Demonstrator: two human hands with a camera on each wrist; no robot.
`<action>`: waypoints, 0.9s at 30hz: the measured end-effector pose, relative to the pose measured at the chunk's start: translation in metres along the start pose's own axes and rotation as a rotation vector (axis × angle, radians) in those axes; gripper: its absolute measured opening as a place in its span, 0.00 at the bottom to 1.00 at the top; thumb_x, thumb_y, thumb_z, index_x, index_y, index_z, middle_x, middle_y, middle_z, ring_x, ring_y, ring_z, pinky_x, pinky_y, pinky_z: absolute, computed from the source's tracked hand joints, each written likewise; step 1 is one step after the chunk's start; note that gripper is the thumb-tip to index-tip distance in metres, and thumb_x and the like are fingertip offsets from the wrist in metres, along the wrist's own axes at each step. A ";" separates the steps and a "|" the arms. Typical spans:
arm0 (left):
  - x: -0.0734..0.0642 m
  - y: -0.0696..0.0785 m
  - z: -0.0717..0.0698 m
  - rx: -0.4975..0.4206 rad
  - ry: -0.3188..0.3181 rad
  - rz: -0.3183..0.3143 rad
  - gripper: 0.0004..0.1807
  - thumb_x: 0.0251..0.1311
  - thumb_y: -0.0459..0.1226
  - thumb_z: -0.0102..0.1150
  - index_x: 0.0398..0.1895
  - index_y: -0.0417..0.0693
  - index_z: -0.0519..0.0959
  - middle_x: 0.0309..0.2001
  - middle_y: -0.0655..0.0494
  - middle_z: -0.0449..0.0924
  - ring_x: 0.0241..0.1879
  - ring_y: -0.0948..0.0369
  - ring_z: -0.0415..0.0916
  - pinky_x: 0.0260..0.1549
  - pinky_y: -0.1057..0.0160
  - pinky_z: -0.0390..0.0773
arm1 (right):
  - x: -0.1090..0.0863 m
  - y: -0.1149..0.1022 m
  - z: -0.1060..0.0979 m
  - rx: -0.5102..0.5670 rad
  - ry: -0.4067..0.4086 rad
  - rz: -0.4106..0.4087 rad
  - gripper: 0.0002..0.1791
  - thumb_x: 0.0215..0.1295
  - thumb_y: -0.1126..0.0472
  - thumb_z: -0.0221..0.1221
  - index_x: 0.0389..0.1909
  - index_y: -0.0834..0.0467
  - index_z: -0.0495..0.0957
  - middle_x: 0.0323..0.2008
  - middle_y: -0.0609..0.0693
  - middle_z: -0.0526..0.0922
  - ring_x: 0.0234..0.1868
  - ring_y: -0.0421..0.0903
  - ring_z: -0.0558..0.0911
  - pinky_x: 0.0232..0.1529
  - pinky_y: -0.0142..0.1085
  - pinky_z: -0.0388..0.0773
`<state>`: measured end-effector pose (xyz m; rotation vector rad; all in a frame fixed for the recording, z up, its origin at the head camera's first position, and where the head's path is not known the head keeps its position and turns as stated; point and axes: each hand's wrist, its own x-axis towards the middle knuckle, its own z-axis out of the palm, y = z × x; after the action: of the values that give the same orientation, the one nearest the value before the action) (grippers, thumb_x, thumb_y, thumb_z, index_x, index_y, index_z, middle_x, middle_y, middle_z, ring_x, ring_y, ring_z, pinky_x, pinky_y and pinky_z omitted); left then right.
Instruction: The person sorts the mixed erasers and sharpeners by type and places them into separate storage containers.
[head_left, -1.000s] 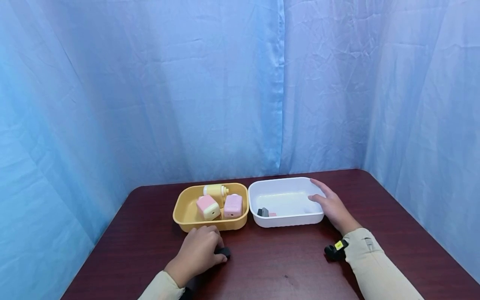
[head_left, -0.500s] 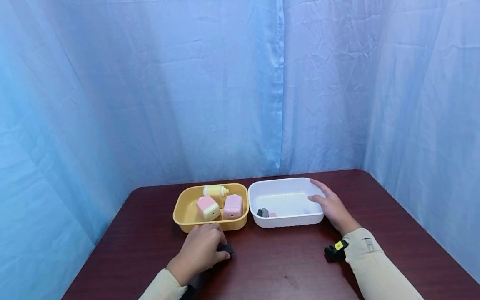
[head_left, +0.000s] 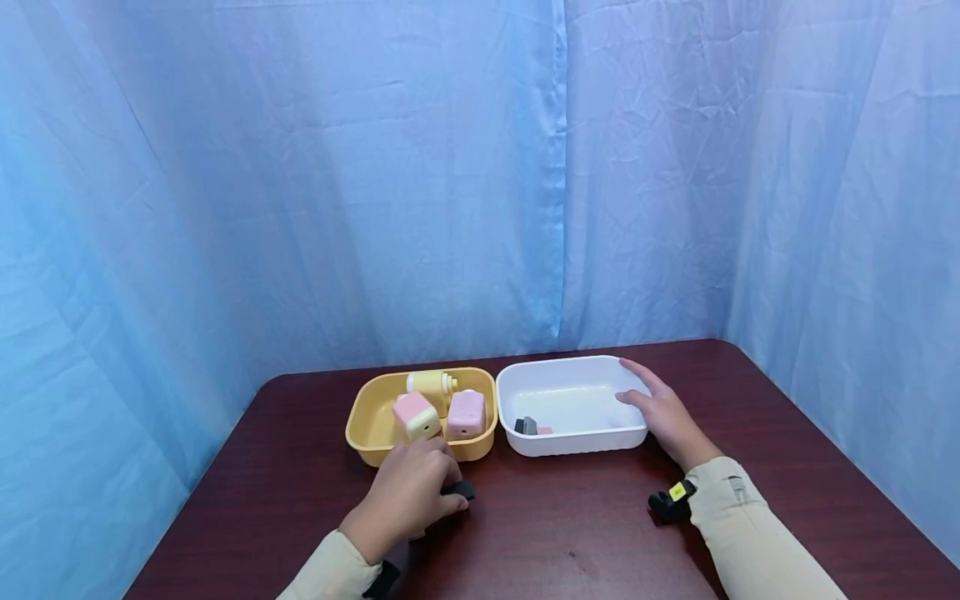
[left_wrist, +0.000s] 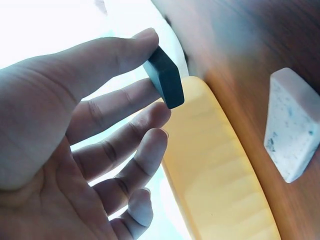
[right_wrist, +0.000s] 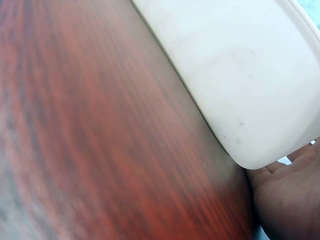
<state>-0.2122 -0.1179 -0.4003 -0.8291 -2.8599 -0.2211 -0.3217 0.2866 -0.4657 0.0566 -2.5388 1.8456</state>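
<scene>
My left hand (head_left: 408, 490) pinches a slanted black eraser (left_wrist: 167, 80) between thumb and index finger, above the table in front of the yellow bin (head_left: 360, 429). In the left wrist view the other fingers are bent and apart from the eraser. A white, smudged eraser (left_wrist: 292, 125) lies on the table; from the head, the left hand mostly hides it. My right hand (head_left: 671, 421) holds the right end of the white bin (head_left: 581, 443), thumb over the rim and the other fingers outside. In the white bin are a grey eraser (head_left: 530, 425) and small black and pink pieces.
The yellow bin holds a pink-and-cream pencil sharpener (head_left: 417, 415), a lilac sharpener (head_left: 467, 412) and a yellow cylindrical object (head_left: 429, 382). Both bins stand side by side near the back of the dark red table (head_left: 570, 517). Blue curtains (head_left: 450, 183) hang behind and at the sides.
My left hand has lifted slightly and moved right and toward the yellow bin with the black eraser. The right hand and both bins have stayed in place.
</scene>
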 end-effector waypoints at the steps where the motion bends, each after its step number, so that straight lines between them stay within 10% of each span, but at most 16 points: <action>1: 0.000 0.000 0.000 0.002 0.005 0.002 0.11 0.46 0.52 0.82 0.27 0.60 0.90 0.30 0.69 0.79 0.34 0.67 0.75 0.33 0.61 0.74 | 0.000 0.000 0.000 -0.001 0.001 -0.002 0.41 0.75 0.58 0.56 0.84 0.44 0.50 0.83 0.57 0.49 0.81 0.59 0.52 0.76 0.64 0.52; 27: 0.014 0.010 -0.006 -0.009 0.109 0.045 0.11 0.45 0.50 0.82 0.26 0.59 0.90 0.34 0.66 0.82 0.35 0.66 0.76 0.38 0.60 0.78 | -0.001 0.002 -0.002 -0.001 -0.001 -0.015 0.41 0.74 0.58 0.57 0.83 0.45 0.52 0.83 0.57 0.50 0.80 0.58 0.53 0.75 0.62 0.53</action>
<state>-0.2178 -0.1036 -0.3912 -0.8548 -2.7384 -0.2657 -0.3210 0.2892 -0.4669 0.0762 -2.5328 1.8401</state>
